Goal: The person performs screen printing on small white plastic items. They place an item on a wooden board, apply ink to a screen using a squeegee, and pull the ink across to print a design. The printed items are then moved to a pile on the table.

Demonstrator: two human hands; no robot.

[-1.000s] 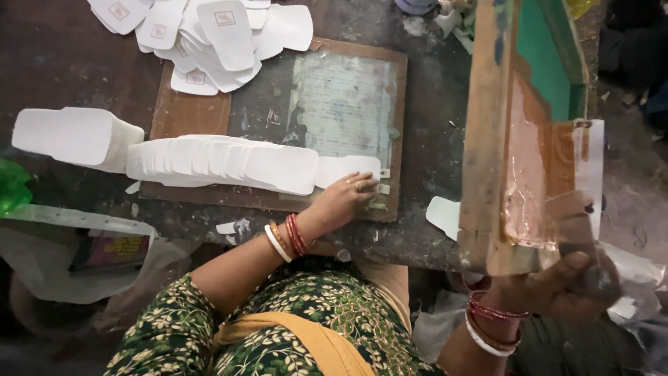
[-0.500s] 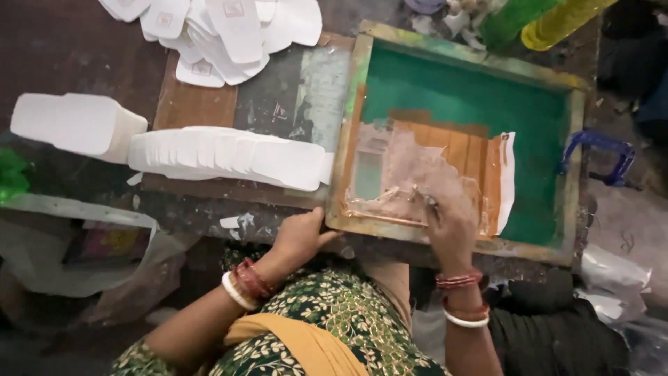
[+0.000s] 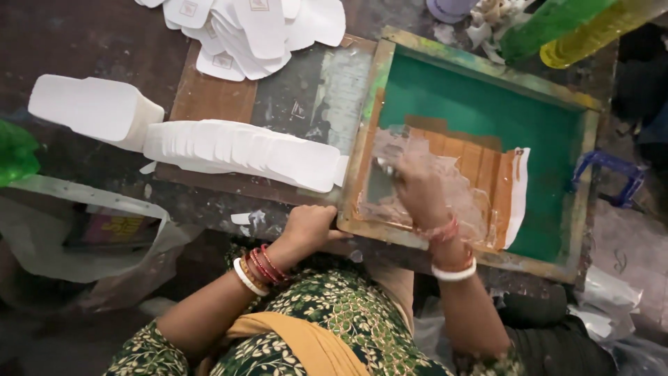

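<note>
Green-meshed wooden printing screen frame (image 3: 480, 115) lies flat under right hand (image 3: 417, 191), fingers curled on a squeegee, barely visible, near the left rail. Left hand (image 3: 311, 226) fingers clamp the near-left corner. Frame's long axis runs rightward from both.

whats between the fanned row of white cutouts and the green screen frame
In the head view, only a bare grey-smeared strip of board separates the white cutouts from the frame.
</note>
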